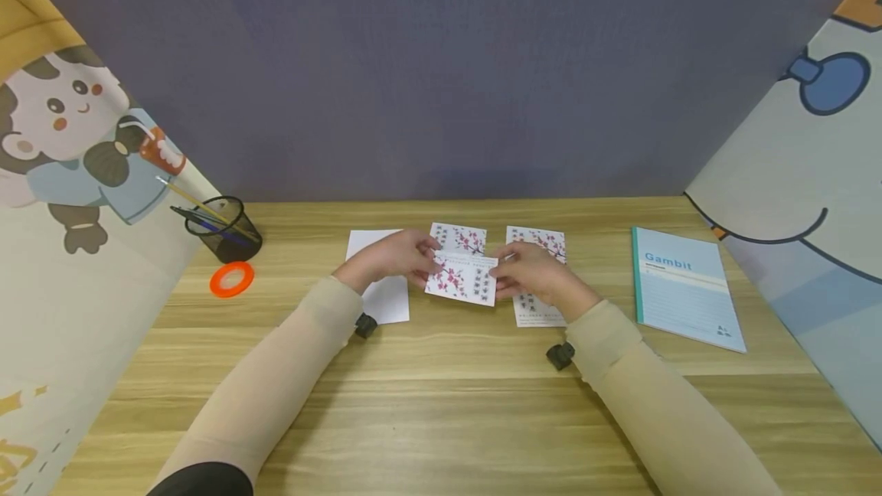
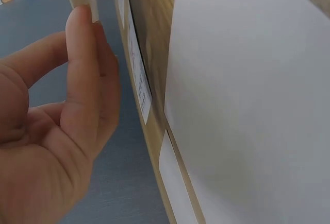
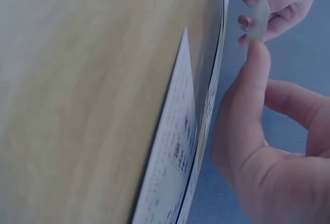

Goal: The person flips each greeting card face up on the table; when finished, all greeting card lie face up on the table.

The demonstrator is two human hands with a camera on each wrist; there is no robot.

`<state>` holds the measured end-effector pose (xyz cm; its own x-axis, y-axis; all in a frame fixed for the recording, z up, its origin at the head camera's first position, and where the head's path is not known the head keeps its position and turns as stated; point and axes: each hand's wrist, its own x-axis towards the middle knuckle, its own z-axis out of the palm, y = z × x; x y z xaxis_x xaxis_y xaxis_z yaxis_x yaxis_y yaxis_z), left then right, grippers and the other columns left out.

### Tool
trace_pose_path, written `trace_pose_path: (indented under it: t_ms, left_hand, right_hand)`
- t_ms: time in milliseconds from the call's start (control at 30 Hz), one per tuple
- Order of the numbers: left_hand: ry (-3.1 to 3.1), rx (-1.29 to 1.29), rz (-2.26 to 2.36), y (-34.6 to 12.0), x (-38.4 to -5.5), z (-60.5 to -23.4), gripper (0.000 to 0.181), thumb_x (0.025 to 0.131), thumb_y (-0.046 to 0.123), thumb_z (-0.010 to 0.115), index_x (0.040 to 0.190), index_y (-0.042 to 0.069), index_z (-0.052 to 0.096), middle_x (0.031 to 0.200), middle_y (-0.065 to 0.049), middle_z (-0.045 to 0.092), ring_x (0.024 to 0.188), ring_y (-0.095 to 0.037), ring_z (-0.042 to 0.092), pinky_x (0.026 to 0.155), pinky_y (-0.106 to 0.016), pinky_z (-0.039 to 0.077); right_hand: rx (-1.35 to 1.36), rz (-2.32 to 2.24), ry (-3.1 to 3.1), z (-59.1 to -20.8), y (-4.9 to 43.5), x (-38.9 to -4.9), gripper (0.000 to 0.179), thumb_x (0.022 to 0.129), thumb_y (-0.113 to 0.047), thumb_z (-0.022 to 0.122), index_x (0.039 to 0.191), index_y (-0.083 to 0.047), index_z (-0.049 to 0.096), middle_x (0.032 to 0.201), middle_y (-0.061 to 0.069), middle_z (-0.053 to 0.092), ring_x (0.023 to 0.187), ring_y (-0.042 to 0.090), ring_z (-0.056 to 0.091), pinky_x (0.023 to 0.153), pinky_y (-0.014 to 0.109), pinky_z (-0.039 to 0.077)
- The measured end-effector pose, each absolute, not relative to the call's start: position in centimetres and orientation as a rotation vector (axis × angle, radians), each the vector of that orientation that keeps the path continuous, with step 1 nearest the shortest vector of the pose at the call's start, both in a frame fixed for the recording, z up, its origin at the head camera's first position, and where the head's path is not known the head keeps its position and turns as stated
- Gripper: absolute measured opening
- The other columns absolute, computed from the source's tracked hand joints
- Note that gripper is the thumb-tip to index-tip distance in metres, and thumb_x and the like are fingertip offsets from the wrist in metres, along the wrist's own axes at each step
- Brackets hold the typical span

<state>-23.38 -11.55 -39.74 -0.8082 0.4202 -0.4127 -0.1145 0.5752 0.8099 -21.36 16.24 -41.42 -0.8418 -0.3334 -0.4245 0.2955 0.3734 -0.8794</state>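
Pale sleeves (image 1: 265,381) are seen nearest the head camera, stretched over a wood-grained table (image 1: 427,412). Between the left hand (image 1: 403,255) and the right hand (image 1: 537,278) a printed card (image 1: 460,282) is held by its opposite short edges; pink blossoms and dark characters are printed on it. Just behind it, a second card (image 1: 467,236) is partly covered. A white sheet (image 1: 386,301) is partly hidden by the left hand, and a printed sheet (image 1: 540,318) by the right. Farther right a blue notebook (image 1: 689,289) is placed; at the far left an orange ring (image 1: 234,294) and a mesh pen cup (image 1: 237,247) are set near each other.

By the left wrist camera, the left hand is shown close up, its thumb and fingers brought narrowly together on the printed card, which is seen nearly edge-on and raised off the table. White paper is spread across the right side.

By the right wrist camera, the card's near edge is shown pinched in the right hand, with the left hand seen beyond. Below them, printed paper is laid flat.
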Motion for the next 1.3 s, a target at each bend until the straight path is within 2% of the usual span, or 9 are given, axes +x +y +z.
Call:
trace_pose_path:
  t_ms: [167,500,633,933,1300]
  left_hand:
    - [2.244,0.246,1.120,-11.3,-23.1,-39.7,0.061,0.101,0.013,0.073,0.155,0.000,0.047,0.139,-0.019,0.058,0.086,-0.017,0.073,0.082,-0.030,0.067]
    - [2.281,0.254,1.029,-10.8,-22.8,-39.9,0.058,0.102,0.010,0.072,0.153,-0.004,0.048,0.139,-0.020,0.059,0.088,-0.019,0.072,0.081,-0.029,0.067]
    - [2.285,0.252,1.011,-10.6,-22.7,-39.9,0.055,0.101,0.009,0.072,0.149,-0.004,0.050,0.133,-0.019,0.060,0.086,-0.019,0.072,0.079,-0.029,0.067]
    - [2.298,0.276,0.952,-10.5,-22.5,-39.9,0.048,0.100,0.010,0.074,0.141,-0.002,0.053,0.108,-0.014,0.074,0.079,-0.017,0.076,0.078,-0.030,0.067]
    - [2.367,0.271,0.832,-10.3,-22.4,-39.9,0.032,0.099,0.017,0.078,0.122,0.006,0.059,0.095,-0.011,0.074,0.076,-0.020,0.078,0.076,-0.031,0.066]
  right_hand:
    - [-0.067,-1.398,2.148,-41.5,15.9,-21.2,0.053,0.104,-0.006,0.066,0.150,0.007,0.045,0.121,0.021,0.065,0.084,0.019,0.072,0.086,0.036,0.068]
    - [-0.106,-1.250,2.243,-41.4,15.4,-21.1,0.042,0.100,-0.007,0.072,0.137,0.004,0.056,0.107,0.016,0.069,0.075,0.017,0.071,0.077,0.034,0.068]
    - [-0.119,-1.174,2.300,-41.4,15.3,-21.1,0.042,0.098,-0.009,0.075,0.134,0.002,0.058,0.099,0.015,0.071,0.074,0.018,0.072,0.075,0.034,0.068]
    - [-0.136,-1.082,2.352,-41.2,14.8,-21.2,0.040,0.098,-0.009,0.074,0.134,0.001,0.057,0.095,0.014,0.070,0.072,0.018,0.071,0.073,0.031,0.068]
    - [-0.147,-1.027,2.379,-41.1,14.4,-21.3,0.044,0.098,-0.008,0.074,0.137,0.000,0.056,0.085,0.012,0.068,0.065,0.017,0.067,0.069,0.032,0.067]
